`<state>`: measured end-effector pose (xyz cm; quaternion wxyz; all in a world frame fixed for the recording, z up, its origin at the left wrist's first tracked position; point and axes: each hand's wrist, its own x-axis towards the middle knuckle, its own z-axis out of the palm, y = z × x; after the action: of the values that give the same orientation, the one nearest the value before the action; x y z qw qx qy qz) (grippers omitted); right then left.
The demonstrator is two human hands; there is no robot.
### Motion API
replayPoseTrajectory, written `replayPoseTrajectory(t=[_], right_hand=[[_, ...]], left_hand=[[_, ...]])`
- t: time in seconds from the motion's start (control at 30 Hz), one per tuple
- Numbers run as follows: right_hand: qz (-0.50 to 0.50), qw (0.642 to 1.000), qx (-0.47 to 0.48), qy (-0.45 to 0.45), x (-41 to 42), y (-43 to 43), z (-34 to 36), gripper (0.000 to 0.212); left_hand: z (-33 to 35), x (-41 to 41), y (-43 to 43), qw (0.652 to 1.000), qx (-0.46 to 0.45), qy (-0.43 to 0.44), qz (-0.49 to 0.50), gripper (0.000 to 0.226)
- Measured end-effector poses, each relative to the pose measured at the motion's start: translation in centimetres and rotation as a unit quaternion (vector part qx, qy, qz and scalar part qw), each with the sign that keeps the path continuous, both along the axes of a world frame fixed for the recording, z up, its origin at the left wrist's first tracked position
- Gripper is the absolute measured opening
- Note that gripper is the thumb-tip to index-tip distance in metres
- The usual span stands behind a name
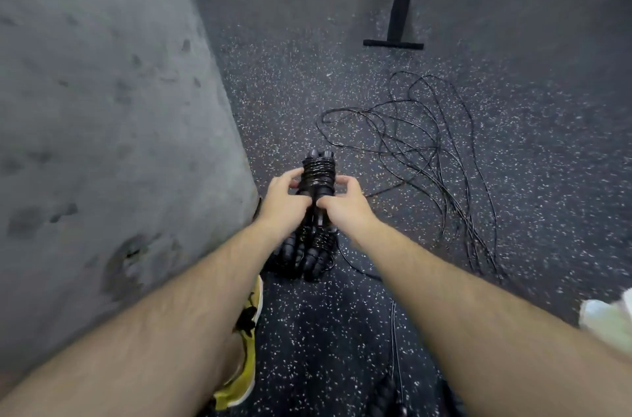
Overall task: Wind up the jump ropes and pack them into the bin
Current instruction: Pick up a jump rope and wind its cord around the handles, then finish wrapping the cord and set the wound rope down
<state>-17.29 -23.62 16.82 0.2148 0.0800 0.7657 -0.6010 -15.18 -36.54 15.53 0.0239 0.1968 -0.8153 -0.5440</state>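
Jump ropes [415, 151] tangle at 1 o'clock on speckled floor [307, 331] by a gray wall [102, 108], our left hand [284, 192] and right hand [345, 199] clasping 1 wound black bundle [316, 173].

Narrow free floor ahead
The grey wall [102, 108] blocks my left; loose ropes [407, 146] cover the floor [290, 91] at right, bench foot [393, 44] stands far ahead.

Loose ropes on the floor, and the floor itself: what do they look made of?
Loose ropes: thin, glossy black cord, probably plastic-coated cable; they glint and hold springy loops. Floor: matte dark rubber, likely, with pale speckles.
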Motion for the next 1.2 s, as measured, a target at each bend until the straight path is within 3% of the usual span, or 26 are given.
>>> replayPoseTrajectory(t=[0.13,0.3,0.43,0.53,0.63,0.8,1.03,1.2], right_hand=[[-0.031,0.997,0.008,-0.070,-0.3,-0.2,-7.6,0.061],[-0.063,0.993,0.003,-0.100,-0.8,-1.5,-15.3,0.048],[0.015,0.991,0.050,-0.126,-0.3,-3.1,-19.5,0.070],[0.072,0.983,0.131,-0.111,-0.6,-3.0,-20.5,0.067],[0.101,0.980,0.134,-0.106,-0.9,-2.5,-20.5,0.063],[0.089,0.985,0.150,-0.005,0.5,-1.2,-19.6,0.051],[0.054,0.975,0.204,0.072,3.8,5.5,-18.6,0.035],[0.042,0.963,0.259,0.054,5.5,12.3,-19.6,0.039]], left_hand=[[-6.6,0.5,0.6,0.999,-0.008,-0.038,-0.017,0.056],[-13.5,-0.3,0.0,0.994,-0.085,-0.054,-0.047,0.050],[-17.6,0.0,-0.8,0.964,-0.144,-0.179,-0.135,0.059],[-18.8,-0.2,-1.4,0.947,-0.188,-0.216,-0.146,0.061],[-17.9,-0.4,-0.6,0.941,-0.237,-0.206,-0.124,0.059],[-15.8,0.5,1.8,0.932,-0.322,-0.125,-0.111,0.045],[-15.8,3.2,8.1,0.937,-0.289,-0.057,-0.187,0.034],[-18.3,4.9,14.6,0.935,-0.238,-0.104,-0.241,0.027]])
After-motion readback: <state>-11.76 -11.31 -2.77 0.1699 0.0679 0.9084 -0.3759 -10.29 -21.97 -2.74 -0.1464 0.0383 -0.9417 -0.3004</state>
